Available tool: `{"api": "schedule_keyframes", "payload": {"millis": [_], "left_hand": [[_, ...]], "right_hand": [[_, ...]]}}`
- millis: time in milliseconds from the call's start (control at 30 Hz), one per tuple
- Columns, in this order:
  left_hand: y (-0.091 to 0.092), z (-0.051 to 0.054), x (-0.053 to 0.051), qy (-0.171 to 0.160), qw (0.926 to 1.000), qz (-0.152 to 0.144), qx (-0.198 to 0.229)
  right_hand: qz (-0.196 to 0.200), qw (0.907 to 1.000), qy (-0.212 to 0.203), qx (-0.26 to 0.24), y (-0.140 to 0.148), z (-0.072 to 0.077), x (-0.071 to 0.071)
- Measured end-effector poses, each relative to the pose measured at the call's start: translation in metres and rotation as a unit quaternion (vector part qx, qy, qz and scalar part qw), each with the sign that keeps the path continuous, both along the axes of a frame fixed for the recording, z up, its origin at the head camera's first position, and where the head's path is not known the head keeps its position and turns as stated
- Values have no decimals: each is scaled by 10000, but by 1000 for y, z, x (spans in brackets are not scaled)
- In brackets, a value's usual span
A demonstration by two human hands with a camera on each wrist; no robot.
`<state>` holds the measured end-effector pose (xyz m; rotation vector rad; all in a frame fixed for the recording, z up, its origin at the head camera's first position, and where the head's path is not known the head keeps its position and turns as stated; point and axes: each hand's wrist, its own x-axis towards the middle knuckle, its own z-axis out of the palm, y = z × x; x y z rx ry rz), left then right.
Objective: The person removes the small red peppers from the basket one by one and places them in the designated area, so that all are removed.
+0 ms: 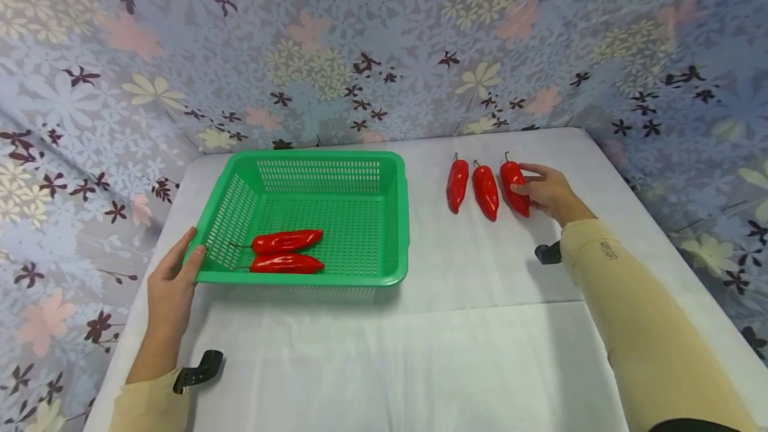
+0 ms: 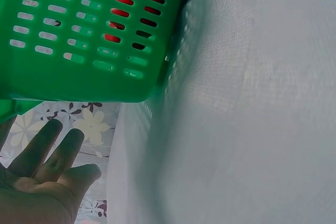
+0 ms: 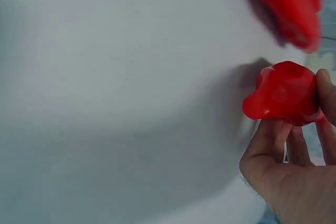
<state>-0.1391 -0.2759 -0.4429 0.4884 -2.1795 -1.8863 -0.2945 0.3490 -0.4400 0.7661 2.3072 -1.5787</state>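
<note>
My right hand [image 1: 549, 191] pinches a red chili pepper [image 1: 510, 177] at the right of the table, thumb on one side and fingers on the other. In the right wrist view the pepper [image 3: 286, 94] is seen end-on, a little above the cloth. Two more red peppers [image 1: 457, 185] [image 1: 486, 192] lie just left of it. My left hand [image 1: 171, 282] holds the near left corner of a green plastic basket [image 1: 303, 280] by its rim; in the left wrist view several fingers [image 2: 68, 150] stretch loosely below the rim. Two red peppers [image 1: 288, 241] [image 1: 287, 263] lie inside the basket.
A white cloth [image 1: 360, 359] covers the table, with a crease across its middle. Floral fabric [image 1: 384, 52] hangs behind and along both sides of the table. A dark wrist-camera mount [image 1: 201, 369] sits at my left wrist.
</note>
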Motion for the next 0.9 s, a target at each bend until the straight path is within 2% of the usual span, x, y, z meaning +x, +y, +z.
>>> {"api": "schedule_keyframes", "payload": {"millis": [167,367,467,567,700,800,900], "left_hand": [[-1,1,-1,23,10000,-19,7],[0,0,0,50,10000,23,78],[1,0,1,110,9999,-9,95],[2,1,1,148,9998,-2,98],[2,1,1,165,9998,-2,133],[2,1,1,160,9997,-17,192],[2,1,1,153,9997,-12,173]], "right_hand": [[-61,9999,-150,60,0,-12,-1],[122,9986,-108,506,-1,-5,-3],[-4,9963,264,813,1,9,-2],[-152,9905,922,1011,0,31,-2],[-130,9829,1622,857,-1,62,-7],[-114,9816,1807,607,-3,76,-9],[-66,9817,1848,463,-8,83,-11]]}}
